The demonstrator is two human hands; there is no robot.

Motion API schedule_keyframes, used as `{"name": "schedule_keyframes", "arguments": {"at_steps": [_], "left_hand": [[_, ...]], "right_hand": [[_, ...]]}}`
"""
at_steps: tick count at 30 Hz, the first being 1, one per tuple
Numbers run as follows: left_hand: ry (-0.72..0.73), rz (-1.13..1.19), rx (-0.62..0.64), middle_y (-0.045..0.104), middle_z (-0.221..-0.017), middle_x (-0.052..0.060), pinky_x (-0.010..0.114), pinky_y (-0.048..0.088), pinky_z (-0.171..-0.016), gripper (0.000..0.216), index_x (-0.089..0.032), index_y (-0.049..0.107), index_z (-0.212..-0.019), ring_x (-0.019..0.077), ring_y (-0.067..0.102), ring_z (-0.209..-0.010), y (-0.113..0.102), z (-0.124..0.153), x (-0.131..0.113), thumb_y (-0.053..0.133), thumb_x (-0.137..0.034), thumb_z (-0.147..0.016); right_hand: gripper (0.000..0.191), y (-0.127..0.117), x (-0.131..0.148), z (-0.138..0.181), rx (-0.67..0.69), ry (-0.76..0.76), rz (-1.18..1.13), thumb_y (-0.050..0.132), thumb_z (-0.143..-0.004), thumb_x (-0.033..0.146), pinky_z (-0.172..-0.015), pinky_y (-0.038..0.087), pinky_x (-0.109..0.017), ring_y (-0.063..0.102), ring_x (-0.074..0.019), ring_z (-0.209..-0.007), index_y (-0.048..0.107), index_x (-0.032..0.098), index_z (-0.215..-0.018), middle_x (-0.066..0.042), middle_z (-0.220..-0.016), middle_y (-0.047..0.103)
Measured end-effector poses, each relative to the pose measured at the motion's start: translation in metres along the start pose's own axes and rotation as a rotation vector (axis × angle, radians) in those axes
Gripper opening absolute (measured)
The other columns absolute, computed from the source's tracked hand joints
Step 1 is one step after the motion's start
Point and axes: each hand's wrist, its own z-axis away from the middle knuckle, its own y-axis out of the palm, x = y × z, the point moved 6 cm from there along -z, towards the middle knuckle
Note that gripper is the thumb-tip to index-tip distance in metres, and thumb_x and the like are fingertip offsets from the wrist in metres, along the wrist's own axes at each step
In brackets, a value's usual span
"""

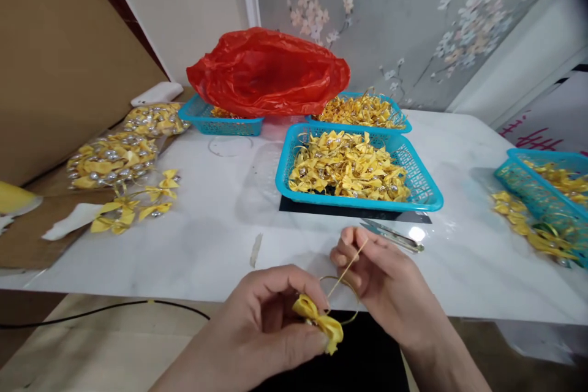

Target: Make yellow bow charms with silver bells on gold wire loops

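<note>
My left hand [271, 324] pinches a yellow ribbon bow [319, 321] between thumb and fingers, just off the table's front edge. A thin gold cord [345, 274] runs from the bow up to my right hand [383, 282], whose thumb and fingertips are closed on its upper end. Another part of the cord curves in a loop between the two hands. Pearl-like beads show partly beneath the bow; the rest is covered by my fingers. Beyond my right hand lies a pair of thread snips [397, 236] on the white table.
A blue basket [358, 201] full of yellow bows stands ahead, with more blue baskets behind and at right [519, 177]. A red plastic bag [269, 73] sits at the back. Bagged beaded bows [113, 159] and loose bows [117, 214] lie left. The table's edge [138, 294] is close.
</note>
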Motion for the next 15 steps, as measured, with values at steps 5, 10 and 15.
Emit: {"name": "schedule_keyframes", "arguments": {"at_steps": [5, 10, 15], "left_hand": [[-0.049, -0.01, 0.044, 0.056, -0.066, -0.004, 0.019, 0.032, -0.055, 0.016, -0.018, 0.065, -0.078, 0.0088, 0.043, -0.059, 0.011, -0.005, 0.004, 0.078, -0.025, -0.075], [-0.058, -0.037, 0.074, 0.057, -0.065, -0.003, 0.02, 0.031, -0.054, 0.012, -0.017, 0.064, -0.077, 0.0089, 0.041, -0.058, 0.016, -0.006, -0.001, 0.075, -0.021, -0.075], [-0.039, -0.035, 0.087, 0.058, -0.07, -0.003, 0.02, 0.036, -0.058, 0.012, -0.017, 0.065, -0.083, 0.0093, 0.046, -0.062, 0.014, -0.005, -0.001, 0.075, -0.02, -0.077]], "right_hand": [[0.018, 0.011, 0.001, -0.01, -0.042, 0.107, -0.166, 0.074, -0.072, 0.021, -0.039, 0.031, -0.009, 0.041, -0.0065, -0.057, 0.057, 0.015, -0.075, 0.003, -0.068, 0.04], [0.019, 0.011, -0.001, -0.016, -0.054, 0.124, -0.206, 0.073, -0.071, 0.016, -0.034, 0.026, -0.008, 0.028, -0.0037, -0.048, 0.054, 0.014, -0.069, 0.007, -0.063, 0.03], [0.019, 0.004, 0.002, -0.015, -0.082, 0.051, -0.178, 0.073, -0.074, 0.016, -0.036, 0.028, -0.009, 0.028, -0.0044, -0.05, 0.055, 0.014, -0.069, 0.007, -0.064, 0.03]]}}
